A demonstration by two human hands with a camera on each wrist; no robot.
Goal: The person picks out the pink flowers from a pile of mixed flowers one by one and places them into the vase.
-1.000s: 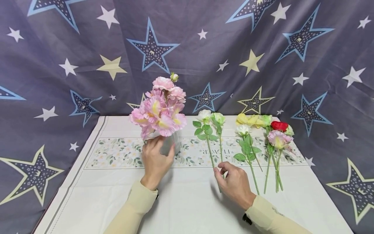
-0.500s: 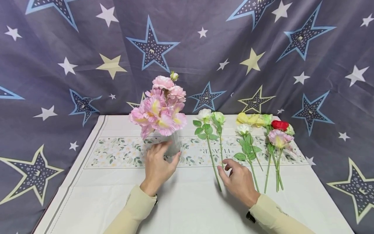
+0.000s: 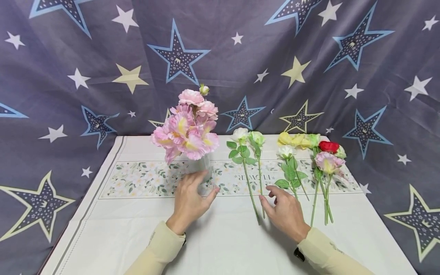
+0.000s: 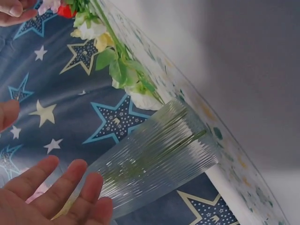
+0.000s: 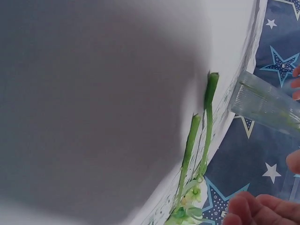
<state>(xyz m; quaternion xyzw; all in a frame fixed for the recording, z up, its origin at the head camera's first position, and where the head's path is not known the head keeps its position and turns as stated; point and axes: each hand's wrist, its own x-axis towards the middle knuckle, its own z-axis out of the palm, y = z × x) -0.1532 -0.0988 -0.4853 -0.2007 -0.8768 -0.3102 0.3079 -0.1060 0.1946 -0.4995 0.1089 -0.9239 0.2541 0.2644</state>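
A clear ribbed vase (image 4: 157, 154) stands upright with several green stems inside. Above its rim, pink and yellow iris-like blooms (image 3: 185, 135) and pale pink flowers (image 3: 191, 97) spread out. My left hand (image 3: 192, 200) is just in front of the vase, fingers spread and apart from it. A white rose (image 3: 240, 134) and a pale green rose (image 3: 256, 138) lie to the right of the vase, stems toward me. Close to the green rose's stem end, my right hand (image 3: 287, 212) hovers with loosely bent fingers, thumb and forefinger apart, holding nothing.
On the right lie another white rose (image 3: 286, 152), yellow flowers (image 3: 293, 141), a red flower (image 3: 329, 147) and a pink-purple flower (image 3: 329, 163). A floral printed band (image 3: 137, 179) crosses the white tablecloth (image 3: 220, 236). A starry curtain (image 3: 220, 23) hangs behind.
My left hand has let go of the vase and drawn back toward me. My right hand has shifted slightly right, away from the two rose stems, which lie on the cloth.
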